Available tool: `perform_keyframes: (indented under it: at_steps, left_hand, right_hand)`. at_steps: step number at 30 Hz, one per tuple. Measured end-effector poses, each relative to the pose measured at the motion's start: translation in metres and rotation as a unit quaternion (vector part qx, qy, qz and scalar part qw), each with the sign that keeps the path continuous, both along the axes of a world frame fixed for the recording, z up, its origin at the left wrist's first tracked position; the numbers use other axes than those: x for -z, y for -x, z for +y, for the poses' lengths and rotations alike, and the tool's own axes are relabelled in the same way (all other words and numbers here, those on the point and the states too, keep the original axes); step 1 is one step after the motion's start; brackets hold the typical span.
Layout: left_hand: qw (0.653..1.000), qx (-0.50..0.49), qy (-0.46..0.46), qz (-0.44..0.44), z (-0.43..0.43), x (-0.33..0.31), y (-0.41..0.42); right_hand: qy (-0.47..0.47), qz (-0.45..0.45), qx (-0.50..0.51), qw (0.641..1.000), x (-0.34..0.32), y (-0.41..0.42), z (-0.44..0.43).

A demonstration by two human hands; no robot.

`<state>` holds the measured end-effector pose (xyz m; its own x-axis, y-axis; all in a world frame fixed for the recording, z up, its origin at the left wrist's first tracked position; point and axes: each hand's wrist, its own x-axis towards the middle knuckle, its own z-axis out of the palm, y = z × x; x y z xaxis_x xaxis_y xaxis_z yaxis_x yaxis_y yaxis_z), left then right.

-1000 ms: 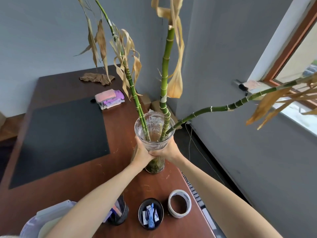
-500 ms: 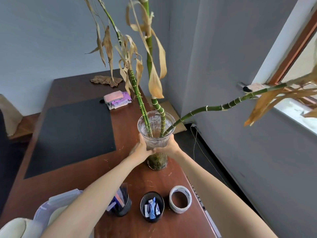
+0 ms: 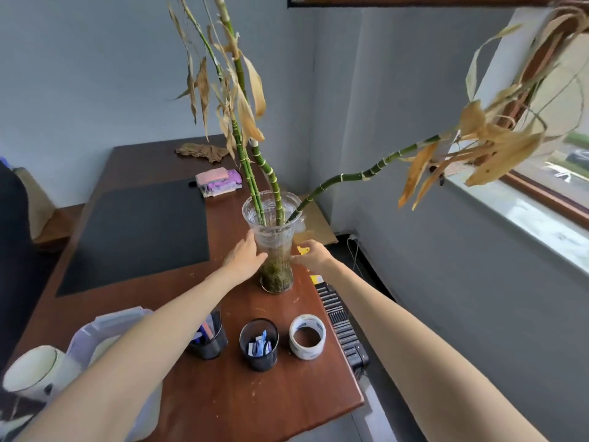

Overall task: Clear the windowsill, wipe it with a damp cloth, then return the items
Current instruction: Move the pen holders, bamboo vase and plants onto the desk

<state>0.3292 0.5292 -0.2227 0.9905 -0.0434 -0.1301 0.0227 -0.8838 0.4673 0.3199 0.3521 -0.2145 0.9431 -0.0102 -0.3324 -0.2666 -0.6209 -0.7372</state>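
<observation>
In the head view, the glass vase (image 3: pixel 274 242) is judged fragile, smooth-walled and likely slippery. With water and a dark green-brown mass in its lower part it is also judged fairly heavy. The tall bamboo stalks (image 3: pixel 273 183) make the load top-heavy, and one bent stalk (image 3: pixel 350 175) reaches far to the right, so a pull toward that side is to be expected. The narrow waist below the flared rim is judged the best place to take hold, with both hands on opposite sides and the stalks left untouched. The vase is seen standing upright on the brown desk (image 3: pixel 239 403), near its right edge, well apart from the windowsill (image 3: pixel 526 218). It is clear and ribbed at the top. The stalks are green with pale rings, and their dry leaves (image 3: pixel 497 151) hang yellow-brown, some close to the window frame. The left hand (image 3: pixel 245 260) is laid against the left wall of the vase with its fingers nearly straight, not wrapped round it. The right hand (image 3: pixel 314 255) is placed at the right wall with loosely bent fingers. Only the fingertips appear to meet the glass, and no clamping hold is shown.
</observation>
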Motion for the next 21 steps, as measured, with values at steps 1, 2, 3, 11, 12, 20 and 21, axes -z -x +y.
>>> perform_keyframes:
  at_steps: [1,2,3,11,12,20,21]
  left_hand:
    - [1.000,0.008,0.000,-0.005,-0.004,0.000,0.008]
    - [1.000,0.023,0.004,-0.008,-0.008,0.000,0.017]
    - [0.999,0.044,0.012,-0.013,-0.014,0.000,0.024]
    - [0.986,0.159,0.001,-0.047,-0.082,-0.010,0.064]
    - [0.983,0.176,0.003,-0.046,-0.090,-0.011,0.068]
    - [0.966,0.253,0.054,0.001,-0.143,0.013,0.138]
    - [0.964,0.260,0.059,0.008,-0.152,0.019,0.150]
  right_hand:
    - [0.007,0.000,-0.001,1.000,-0.001,0.007,-0.002]
    - [0.014,0.000,-0.004,1.000,0.000,0.016,-0.004]
    - [0.023,-0.006,-0.008,1.000,0.001,0.025,-0.007]
    - [0.122,-0.030,-0.029,0.992,0.005,0.091,-0.048]
    - [0.124,-0.031,-0.008,0.992,0.004,0.096,-0.057]
    - [0.103,0.007,0.180,0.978,0.029,0.214,-0.106]
    - [0.100,0.013,0.189,0.977,0.034,0.235,-0.109]
